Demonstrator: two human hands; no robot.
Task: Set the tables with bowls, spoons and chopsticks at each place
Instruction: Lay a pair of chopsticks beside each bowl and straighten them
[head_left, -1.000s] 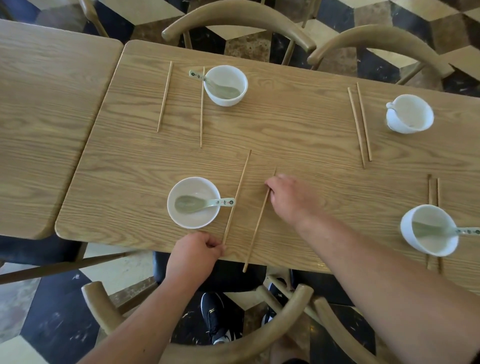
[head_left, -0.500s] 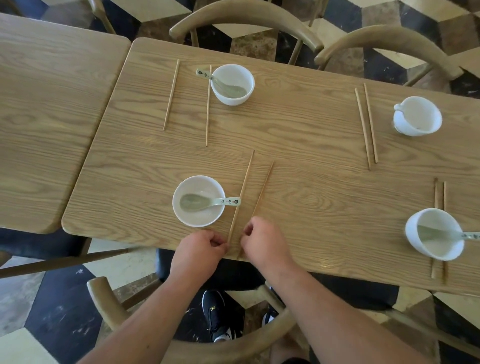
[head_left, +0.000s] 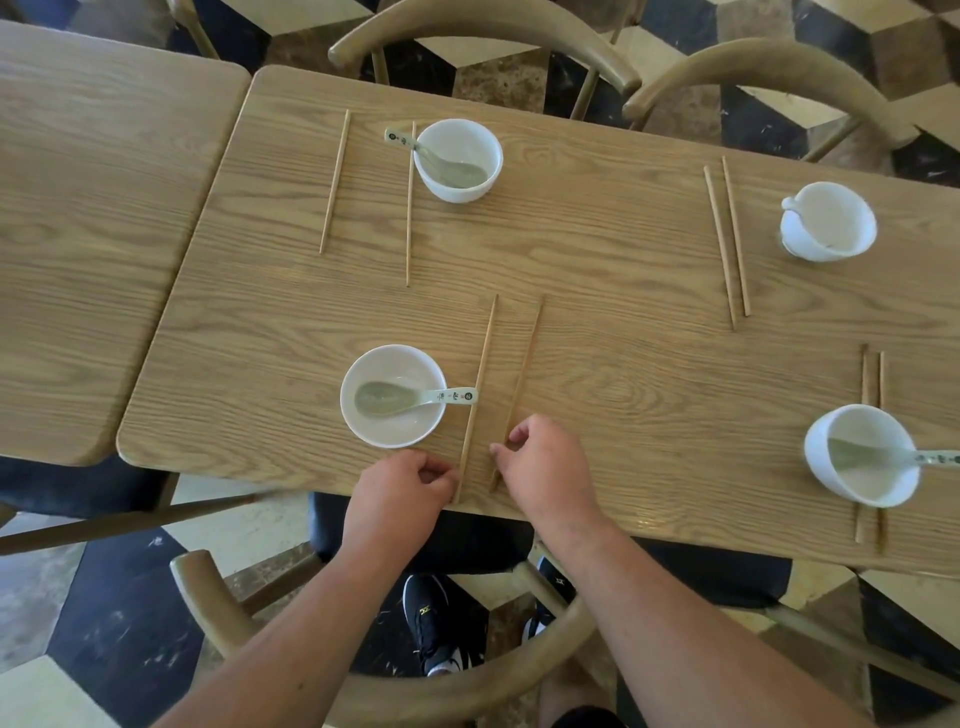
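Both hands curled — on chopsticks

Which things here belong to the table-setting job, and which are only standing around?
Belong to the job: four white bowls, e.g. near bowl; spoon in it; chopsticks at each place; left hand and right hand at the near pair.

Only around: chairs; neighbouring table; black shoes.

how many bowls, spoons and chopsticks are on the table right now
bowls: 4
spoons: 3 clearly seen; the far right bowl may hold a fourth
chopsticks: 8
total: 15
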